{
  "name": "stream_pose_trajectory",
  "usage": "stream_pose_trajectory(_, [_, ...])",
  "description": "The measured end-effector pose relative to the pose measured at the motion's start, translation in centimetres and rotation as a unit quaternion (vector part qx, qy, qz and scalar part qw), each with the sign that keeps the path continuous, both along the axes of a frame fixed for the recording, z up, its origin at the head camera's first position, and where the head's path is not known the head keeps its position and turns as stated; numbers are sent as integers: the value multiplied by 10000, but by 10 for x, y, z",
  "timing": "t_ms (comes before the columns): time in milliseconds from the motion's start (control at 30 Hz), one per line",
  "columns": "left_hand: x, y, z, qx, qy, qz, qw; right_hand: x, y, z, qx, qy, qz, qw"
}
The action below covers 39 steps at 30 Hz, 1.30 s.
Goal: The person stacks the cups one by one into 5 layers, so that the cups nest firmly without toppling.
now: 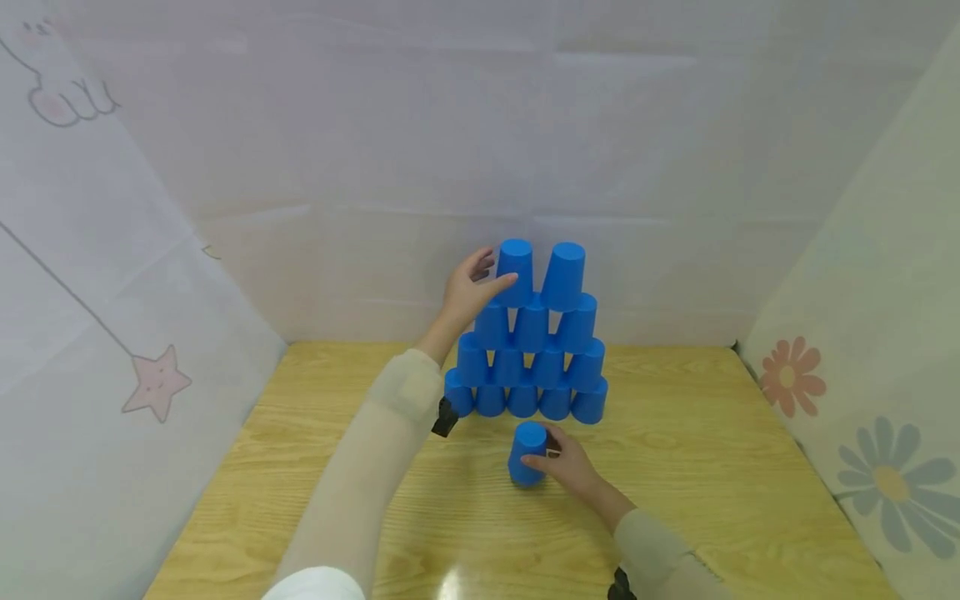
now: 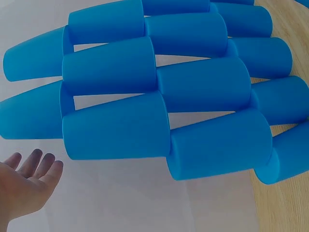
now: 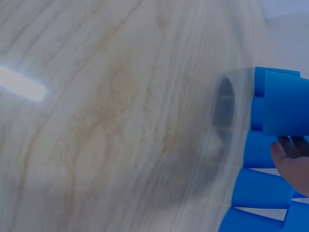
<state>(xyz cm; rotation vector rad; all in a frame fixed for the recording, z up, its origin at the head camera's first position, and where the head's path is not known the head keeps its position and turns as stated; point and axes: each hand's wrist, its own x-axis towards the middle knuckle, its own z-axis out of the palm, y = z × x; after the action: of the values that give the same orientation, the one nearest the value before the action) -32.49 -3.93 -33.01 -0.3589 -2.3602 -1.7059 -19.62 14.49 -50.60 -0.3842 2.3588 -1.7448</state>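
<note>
Blue cups stand upside down in a stepped wall (image 1: pixel 531 329), with two on the top row, three below and several in each lower row. Beside the top row's left cup (image 1: pixel 517 258) is my left hand (image 1: pixel 468 287), fingers spread and loosely bent. The left wrist view shows a gap between that hand (image 2: pixel 31 186) and the cups. In front of the wall, my right hand (image 1: pixel 570 465) holds another upside-down blue cup (image 1: pixel 528 442), thumb on its near side and fingers round its far side. The right wrist view shows this cup (image 3: pixel 289 104) at the edge.
The wall of cups stands on a wooden table (image 1: pixel 675 467), near its back edge. White cloth (image 1: pixel 375 167) hangs behind, and printed cloth panels (image 1: pixel 840 333) flank both sides. Dark straps (image 1: pixel 446 417) show at the wrists.
</note>
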Motion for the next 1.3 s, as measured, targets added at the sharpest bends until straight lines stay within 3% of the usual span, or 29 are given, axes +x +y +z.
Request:
stream_pose_trajectory(200, [4,-12,-6,46,-21,-53,10000,8,3,32,33,-9,126,9999])
stream_pose_trajectory(600, [19,-34,-20,39,41,-165,9998,10,19,62,266,360,254,9987])
stream_pose_trajectory(1000, [29,-46,-34,204,12,-338,9992,-3,36,96,322,846,673,9936])
stream_pose_trajectory(1100, [35,-49,-34,254,-131,-355,9990,-4,38,104,388,834,694,9933])
stream_pose_trajectory(1300, [57,-51,-26,388,-250,-398,9981,-7,43,124,609,819,677,9925])
